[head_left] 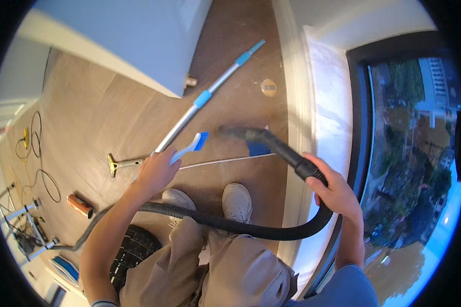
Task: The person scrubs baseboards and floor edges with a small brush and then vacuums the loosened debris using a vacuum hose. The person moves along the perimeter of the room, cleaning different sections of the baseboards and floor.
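My left hand [157,170] grips a scrub brush [201,142] with blue bristles and a pale handle. A telescopic pole [184,117], silver with light-blue collars, slants across the wood floor beyond that hand; whether they touch, I cannot tell. In my right hand [334,188] is the black vacuum wand [288,151], its blurred nozzle end [230,131] pointing left over the floor. From the wand, a corrugated vacuum hose [249,229] loops across in front of my legs and runs to the lower left. Partly behind the wand lies a flat blue thing [259,147].
A brass-coloured T-shaped tool head [112,165] and an orange can [80,206] lie left. Cables [42,157] coil farther left, above a metal frame [29,226]. A black basket [138,245] stands beside my leg. A wall corner [180,90] juts in; the window sill [330,107] borders the right.
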Tool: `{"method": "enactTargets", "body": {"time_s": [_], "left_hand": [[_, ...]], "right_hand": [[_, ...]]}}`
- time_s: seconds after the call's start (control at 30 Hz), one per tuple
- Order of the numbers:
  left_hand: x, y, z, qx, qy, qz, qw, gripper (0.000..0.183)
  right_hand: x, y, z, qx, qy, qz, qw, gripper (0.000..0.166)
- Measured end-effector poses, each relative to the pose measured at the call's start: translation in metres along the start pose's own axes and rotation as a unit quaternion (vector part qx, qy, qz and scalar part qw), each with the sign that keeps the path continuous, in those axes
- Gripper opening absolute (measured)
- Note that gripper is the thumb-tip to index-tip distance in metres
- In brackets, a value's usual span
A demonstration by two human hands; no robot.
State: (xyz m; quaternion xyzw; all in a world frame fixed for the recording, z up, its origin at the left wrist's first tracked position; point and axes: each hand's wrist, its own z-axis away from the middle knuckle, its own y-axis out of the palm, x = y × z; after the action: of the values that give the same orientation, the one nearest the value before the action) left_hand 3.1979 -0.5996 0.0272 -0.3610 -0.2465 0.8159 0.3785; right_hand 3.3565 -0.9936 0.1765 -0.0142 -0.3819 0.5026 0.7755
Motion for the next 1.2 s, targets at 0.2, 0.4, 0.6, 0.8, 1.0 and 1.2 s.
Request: {"method": "enactTargets", "body": {"time_s": [0.2,0.4,0.6,0.8,1.0,1.2], "left_hand": [[0.057,0.014,0.01,-0.177,-0.064,0.094,0.978,0.029],[0.058,0.06,-0.039,-0.316,0.001,0.092,0.944,0.033],[0.062,0.077,-0.083,-0.27,0.08,0.051,0.958,0.034],[0.075,0.08,-0.09,-0.286,0.127,0.148,0.938,0.027],[0.097,0.081,-0.067,-0.284,0.118,0.129,0.943,0.028],[0.126,0.072,-0.04,-0.268,0.088,0.111,0.953,0.03]], "right_hand": [[0.041,0.014,-0.022,-0.054,-0.014,0.005,0.998,0.057],[0.048,0.018,-0.017,-0.11,0.015,0.05,0.993,0.056],[0.035,0.021,-0.042,-0.224,-0.036,0.107,0.968,0.055],[0.044,0.027,-0.027,-0.226,-0.087,0.216,0.946,0.057],[0.054,0.039,0.003,-0.237,0.03,0.29,0.927,0.058],[0.059,0.038,-0.003,-0.282,0.017,0.265,0.922,0.053]]}}
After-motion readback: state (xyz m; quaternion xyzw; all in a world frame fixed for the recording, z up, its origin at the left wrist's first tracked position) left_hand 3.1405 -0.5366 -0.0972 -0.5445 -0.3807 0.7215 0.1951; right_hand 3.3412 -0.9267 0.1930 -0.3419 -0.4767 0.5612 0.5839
